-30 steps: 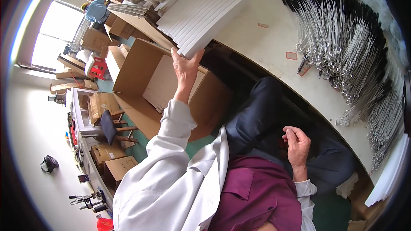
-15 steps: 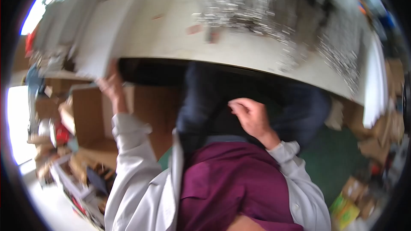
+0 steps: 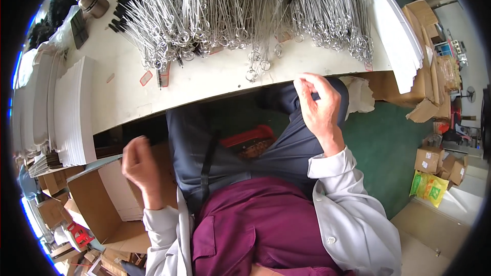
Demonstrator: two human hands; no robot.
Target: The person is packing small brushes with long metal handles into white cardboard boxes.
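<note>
My left hand (image 3: 137, 166) hangs with its fingers curled in, holding nothing, just above an open cardboard box (image 3: 89, 202) that has white sheets standing inside. My right hand (image 3: 319, 106) is raised in front of my knee, close under the edge of the white table (image 3: 204, 79). Its fingers are loosely apart and nothing shows in them. On the table just beyond lies a big heap of thin metal wire brushes (image 3: 240, 10) with ring ends and black bristle tips. I am seated in a white coat, dark trousers and a maroon apron.
Stacks of white card sheets (image 3: 69, 112) fill the table's left end, and more (image 3: 396, 30) lie at its right end. A metal cup (image 3: 94, 1) stands far left. A red crate (image 3: 250, 140) sits under the table. Cardboard boxes (image 3: 429, 158) and a yellow-green bag (image 3: 428, 186) line the green floor at right.
The view has swung from the box at my left to the table. My left hand came off the white sheets and dropped lower. My right hand rose from my lap toward the table edge.
</note>
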